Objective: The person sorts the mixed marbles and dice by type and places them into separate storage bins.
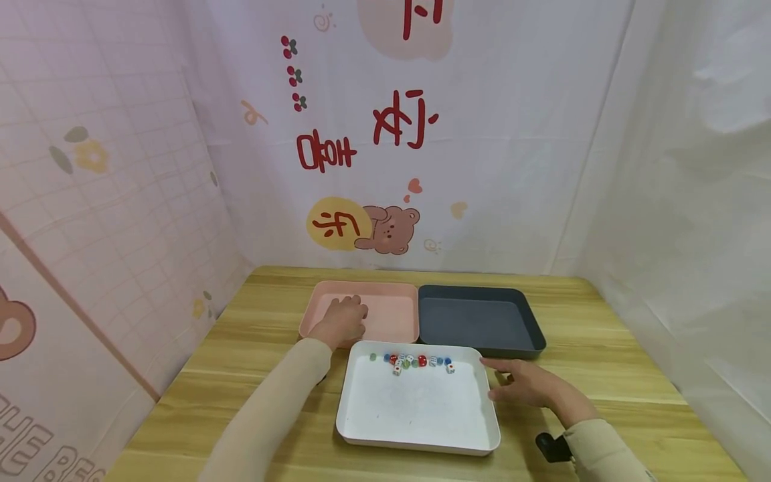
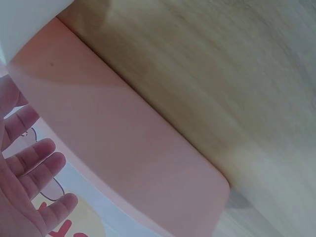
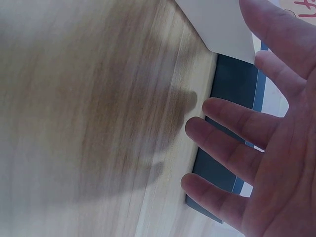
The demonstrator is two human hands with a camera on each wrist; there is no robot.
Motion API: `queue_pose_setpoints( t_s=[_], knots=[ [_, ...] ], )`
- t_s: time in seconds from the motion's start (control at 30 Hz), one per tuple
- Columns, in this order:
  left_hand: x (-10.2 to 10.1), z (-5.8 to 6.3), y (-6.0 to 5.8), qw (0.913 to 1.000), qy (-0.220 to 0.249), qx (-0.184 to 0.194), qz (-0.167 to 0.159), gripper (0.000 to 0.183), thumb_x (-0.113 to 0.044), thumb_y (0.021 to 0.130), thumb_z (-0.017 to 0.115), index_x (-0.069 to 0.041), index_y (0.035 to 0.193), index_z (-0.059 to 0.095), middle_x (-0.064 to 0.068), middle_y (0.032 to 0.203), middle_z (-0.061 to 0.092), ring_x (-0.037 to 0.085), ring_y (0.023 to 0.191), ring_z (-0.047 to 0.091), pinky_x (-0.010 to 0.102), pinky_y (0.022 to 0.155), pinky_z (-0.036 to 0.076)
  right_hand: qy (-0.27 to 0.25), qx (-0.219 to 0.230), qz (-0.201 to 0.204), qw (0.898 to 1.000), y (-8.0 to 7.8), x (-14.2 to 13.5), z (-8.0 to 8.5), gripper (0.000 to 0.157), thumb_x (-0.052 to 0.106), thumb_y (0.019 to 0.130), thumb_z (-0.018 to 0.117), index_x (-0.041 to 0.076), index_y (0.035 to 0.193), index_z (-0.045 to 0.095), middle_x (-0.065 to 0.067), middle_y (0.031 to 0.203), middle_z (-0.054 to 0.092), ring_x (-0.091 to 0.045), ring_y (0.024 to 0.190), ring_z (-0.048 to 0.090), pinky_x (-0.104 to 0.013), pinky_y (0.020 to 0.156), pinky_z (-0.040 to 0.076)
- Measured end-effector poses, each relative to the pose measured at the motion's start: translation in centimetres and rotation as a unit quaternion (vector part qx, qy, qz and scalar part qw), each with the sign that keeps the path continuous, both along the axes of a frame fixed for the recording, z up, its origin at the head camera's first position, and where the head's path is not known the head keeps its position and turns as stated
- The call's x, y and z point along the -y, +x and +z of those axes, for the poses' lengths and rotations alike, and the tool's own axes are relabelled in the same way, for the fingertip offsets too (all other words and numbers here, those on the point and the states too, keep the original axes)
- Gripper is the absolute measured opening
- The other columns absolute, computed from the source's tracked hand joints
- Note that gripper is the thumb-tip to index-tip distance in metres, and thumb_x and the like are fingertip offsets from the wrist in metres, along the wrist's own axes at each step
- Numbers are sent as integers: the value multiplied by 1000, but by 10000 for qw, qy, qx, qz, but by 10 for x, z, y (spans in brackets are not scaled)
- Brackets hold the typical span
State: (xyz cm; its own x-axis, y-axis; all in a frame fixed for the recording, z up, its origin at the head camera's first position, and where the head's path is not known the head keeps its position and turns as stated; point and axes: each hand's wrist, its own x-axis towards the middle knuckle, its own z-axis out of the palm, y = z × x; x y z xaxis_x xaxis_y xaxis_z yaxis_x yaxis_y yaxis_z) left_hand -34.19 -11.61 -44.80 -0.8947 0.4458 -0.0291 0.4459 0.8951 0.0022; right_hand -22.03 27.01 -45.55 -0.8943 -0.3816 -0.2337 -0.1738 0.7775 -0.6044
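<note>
Pink tray (image 1: 391,314) below left fingers (image 2: 58,211); white tray (image 1: 421,415) beside right fingers (image 3: 224,148)

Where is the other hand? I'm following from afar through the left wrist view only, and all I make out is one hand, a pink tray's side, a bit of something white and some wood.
Observer: The right hand is at the right side of a white tray.
Visitor: Oh! Is anything in that white tray?
Observer: Yes, dice and small round coloured pieces lie near its far edge.
Visitor: And is there any tray besides the pink and white ones?
Observer: A dark grey tray sits just right of the pink tray.
</note>
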Motion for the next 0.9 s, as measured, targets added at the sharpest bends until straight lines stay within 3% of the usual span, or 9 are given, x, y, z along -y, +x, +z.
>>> queue_pose_setpoints(
  t_s=[0.43, 0.63, 0.8, 0.9],
  knots=[
    [4, -1, 5, 9999, -75, -113, -90, 21, -28, 93, 68, -13, 108, 70, 2, 101, 57, 23, 97, 55, 45, 88, 44, 465, -106, -115, 9988, -2, 2, 4, 71, 37, 82, 80, 15, 144, 53, -26, 139, 52, -47, 117, 56, -59, 95, 46],
    [2, 5, 12, 9995, -91, -154, -260, 18, -25, 93, 67, -13, 107, 70, 2, 103, 56, 24, 101, 55, 45, 88, 43, 845, -928, 271, 9917, -3, 0, 3, 71, 43, 77, 82, 11, 137, 61, -25, 132, 56, -45, 118, 55, -60, 93, 46],
    [2, 4, 15, 9991, -110, -238, -333, 17, -24, 93, 66, -14, 106, 70, 1, 101, 56, 23, 99, 55, 44, 86, 43, 1112, -1897, 619, 9736, 0, 2, 4, 71, 48, 72, 84, 10, 130, 66, -23, 128, 56, -47, 115, 53, -63, 90, 46],
    [3, 4, 16, 9988, -150, -263, -375, 17, -25, 93, 66, -15, 107, 70, 1, 102, 57, 22, 99, 55, 43, 86, 43, 1276, -2173, 691, 9653, 1, 3, 4, 72, 52, 72, 83, 11, 129, 67, -26, 134, 53, -52, 120, 49, -70, 91, 41]
  ],
)
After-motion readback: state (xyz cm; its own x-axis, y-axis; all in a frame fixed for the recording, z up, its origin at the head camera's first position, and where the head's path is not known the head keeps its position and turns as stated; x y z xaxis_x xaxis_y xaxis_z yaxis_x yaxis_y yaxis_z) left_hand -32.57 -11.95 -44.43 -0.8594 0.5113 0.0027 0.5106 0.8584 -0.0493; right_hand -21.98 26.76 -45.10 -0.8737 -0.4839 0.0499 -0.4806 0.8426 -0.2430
